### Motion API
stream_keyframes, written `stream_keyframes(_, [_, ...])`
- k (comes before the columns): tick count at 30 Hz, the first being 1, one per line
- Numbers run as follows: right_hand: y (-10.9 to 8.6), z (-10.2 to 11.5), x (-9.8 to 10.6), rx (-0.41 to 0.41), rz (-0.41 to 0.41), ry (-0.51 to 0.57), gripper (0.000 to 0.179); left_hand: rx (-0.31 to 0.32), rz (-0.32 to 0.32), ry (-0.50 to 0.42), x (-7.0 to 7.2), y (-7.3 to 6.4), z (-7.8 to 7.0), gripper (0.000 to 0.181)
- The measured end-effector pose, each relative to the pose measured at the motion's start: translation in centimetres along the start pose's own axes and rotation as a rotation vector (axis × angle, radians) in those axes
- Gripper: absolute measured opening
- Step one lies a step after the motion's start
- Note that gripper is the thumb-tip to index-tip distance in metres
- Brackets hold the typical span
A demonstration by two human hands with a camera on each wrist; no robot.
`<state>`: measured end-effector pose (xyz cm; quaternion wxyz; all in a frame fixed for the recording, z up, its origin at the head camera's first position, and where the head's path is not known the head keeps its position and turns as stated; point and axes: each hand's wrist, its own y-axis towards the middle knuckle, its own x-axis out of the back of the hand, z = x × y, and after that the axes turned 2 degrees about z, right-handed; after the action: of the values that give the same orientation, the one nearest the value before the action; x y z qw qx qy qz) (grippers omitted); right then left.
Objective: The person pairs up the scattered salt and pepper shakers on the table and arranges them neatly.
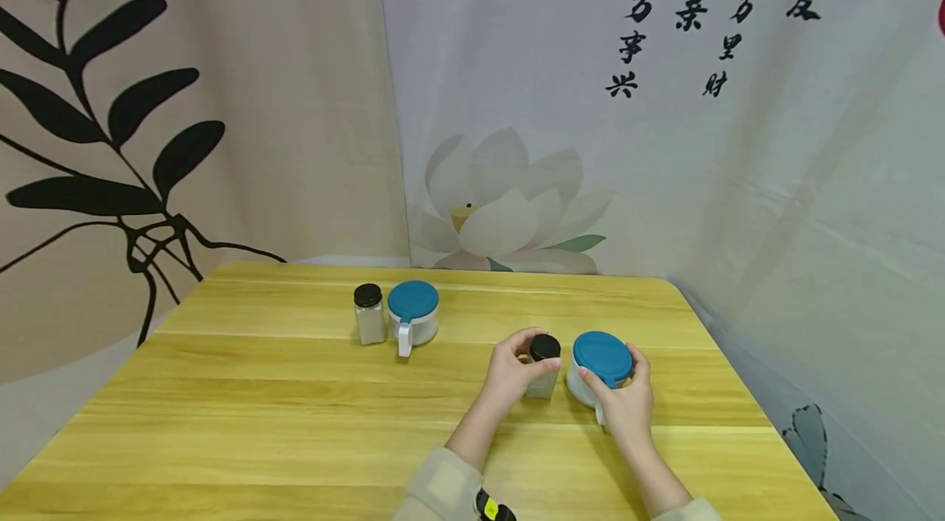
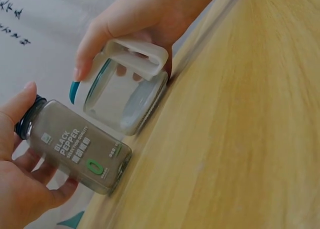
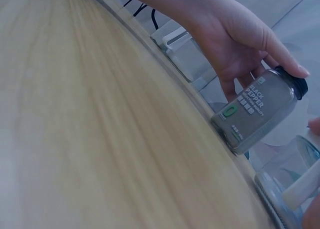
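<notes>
My left hand (image 1: 508,372) grips a clear jar labelled black pepper (image 2: 80,146), with the thumb against its black cap (image 1: 545,346) and the fingers round the far side. The jar stands upright, its base right at the tabletop. Just right of it, my right hand (image 1: 629,408) holds a seasoning pot (image 1: 583,386) by its sides, thumb and fingers near the blue lid (image 1: 601,357). This pot has a clear body, and its white handle (image 2: 137,56) points toward me. A narrow gap separates the two containers.
Farther back on the left of the wooden table (image 1: 295,422), another black-capped jar (image 1: 370,322) stands beside a second blue-lidded pot (image 1: 413,301) with a white handle. Printed cloth curtains (image 1: 517,37) hang behind the table's far edge.
</notes>
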<state>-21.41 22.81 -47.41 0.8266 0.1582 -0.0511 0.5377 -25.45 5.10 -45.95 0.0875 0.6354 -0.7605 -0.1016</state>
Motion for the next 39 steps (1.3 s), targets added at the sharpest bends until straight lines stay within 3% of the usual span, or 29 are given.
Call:
stream_keyframes(18, [-0.1, -0.1, -0.1, -0.001, 0.016, -0.006, 0.094, 0.028, 0.009, 0.016, -0.4, 0.0, -0.3, 0.040])
stream_keyframes(20, [-0.1, -0.1, -0.1, 0.000, 0.016, -0.002, 0.093, 0.032, 0.013, 0.016, -0.3, -0.2, -0.7, 0.040])
stream_keyframes(25, [-0.2, 0.1, -0.1, 0.006, 0.024, 0.002, 0.093, 0.021, 0.024, 0.014, -0.1, -1.3, -3.4, 0.038])
stream_keyframes(32, [-0.2, 0.1, 0.0, 0.019, 0.043, -0.006, 0.094, 0.008, 0.029, 0.012, -0.3, -0.1, -0.2, 0.041])
stream_keyframes(39, [-0.2, -0.2, 0.0, 0.023, 0.045, -0.008, 0.095, -0.020, 0.043, 0.027, 0.0, -1.2, -3.1, 0.042])
